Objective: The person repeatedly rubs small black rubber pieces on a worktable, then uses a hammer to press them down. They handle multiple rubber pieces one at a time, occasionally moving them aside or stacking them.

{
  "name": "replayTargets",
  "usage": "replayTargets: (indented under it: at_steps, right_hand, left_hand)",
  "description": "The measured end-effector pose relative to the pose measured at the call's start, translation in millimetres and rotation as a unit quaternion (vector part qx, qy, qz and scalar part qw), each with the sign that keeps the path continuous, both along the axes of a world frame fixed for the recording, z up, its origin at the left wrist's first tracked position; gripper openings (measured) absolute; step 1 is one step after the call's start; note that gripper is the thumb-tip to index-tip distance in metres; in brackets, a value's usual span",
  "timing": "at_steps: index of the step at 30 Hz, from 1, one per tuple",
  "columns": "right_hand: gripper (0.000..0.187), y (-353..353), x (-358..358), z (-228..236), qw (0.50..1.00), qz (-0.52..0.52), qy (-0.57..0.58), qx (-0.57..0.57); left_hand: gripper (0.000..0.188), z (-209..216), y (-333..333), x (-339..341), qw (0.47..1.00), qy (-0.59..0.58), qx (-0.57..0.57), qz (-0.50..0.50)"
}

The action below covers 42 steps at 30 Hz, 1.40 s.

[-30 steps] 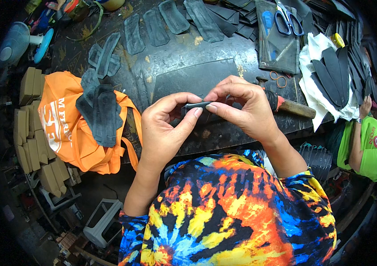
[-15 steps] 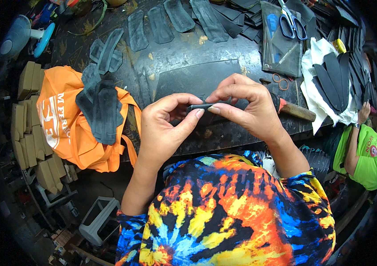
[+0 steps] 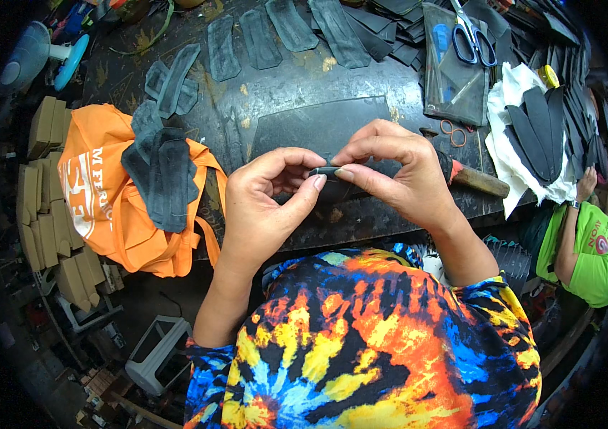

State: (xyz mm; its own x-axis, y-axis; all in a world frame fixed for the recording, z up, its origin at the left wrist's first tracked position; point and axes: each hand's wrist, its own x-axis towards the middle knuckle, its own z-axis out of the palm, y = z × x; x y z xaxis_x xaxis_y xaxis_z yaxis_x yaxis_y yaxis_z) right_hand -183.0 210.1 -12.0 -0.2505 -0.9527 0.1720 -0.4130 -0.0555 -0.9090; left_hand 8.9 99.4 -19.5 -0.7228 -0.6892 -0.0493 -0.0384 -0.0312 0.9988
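Observation:
Between the fingertips of both hands is a small, narrow dark piece [image 3: 327,171], seemingly leather, seen almost edge-on. My left hand [image 3: 265,196] pinches its left end between thumb and forefinger. At the other end my right hand [image 3: 407,168] pinches it the same way, thumb below and fingers on the far side. My fingers cover much of the piece, so its full shape is hidden. It is held above the near part of the dark worktable, in front of a flat dark sheet [image 3: 304,121].
Dark cut pieces [image 3: 261,39] lie along the table's far side; more rest on an orange bag [image 3: 97,186] at left. At right are a hammer [image 3: 481,180], scissors [image 3: 472,44] on a clear pouch [image 3: 454,96], and white cloth [image 3: 500,154]. Another person [image 3: 593,247] works far right.
My left fingertips have shifted slightly on the dark piece, and less of its left end shows. Both hands keep their pinch in nearly the same place.

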Motion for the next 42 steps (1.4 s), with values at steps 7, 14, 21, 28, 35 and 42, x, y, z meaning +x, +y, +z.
replayTargets:
  at_steps: [7, 14, 21, 28, 35, 42]
  right_hand:
    - [0.012, -2, 1, -3, 1.0, 0.011, -0.011, 0.002]
    - [0.011, -2, 2, 1, 1.0, 0.006, -0.024, 0.018]
    - [0.012, -1, -2, 9, 0.999, 0.021, -0.034, 0.0]
    - [0.042, 55, -55, 33, 0.978, -0.065, 0.171, 0.096]
    - [0.051, 133, -83, -8, 0.904, -0.132, 0.315, 0.255]
    - [0.04, 105, -61, 14, 0.977, -0.141, 0.11, 0.118]
  left_hand:
    - [0.021, 2, 0, 0, 1.0, -0.015, -0.007, -0.024]
    - [0.019, 0, 4, -3, 1.0, 0.003, 0.012, -0.001]
    - [0.052, -5, 4, -6, 0.997, 0.048, -0.043, -0.052]
    - [0.058, -11, -23, -3, 0.996, 0.051, 0.038, -0.055]
    - [0.015, -38, -46, -20, 0.985, -0.068, -0.114, -0.108]
    - [0.017, -40, -40, -24, 0.966, -0.113, -0.225, -0.065]
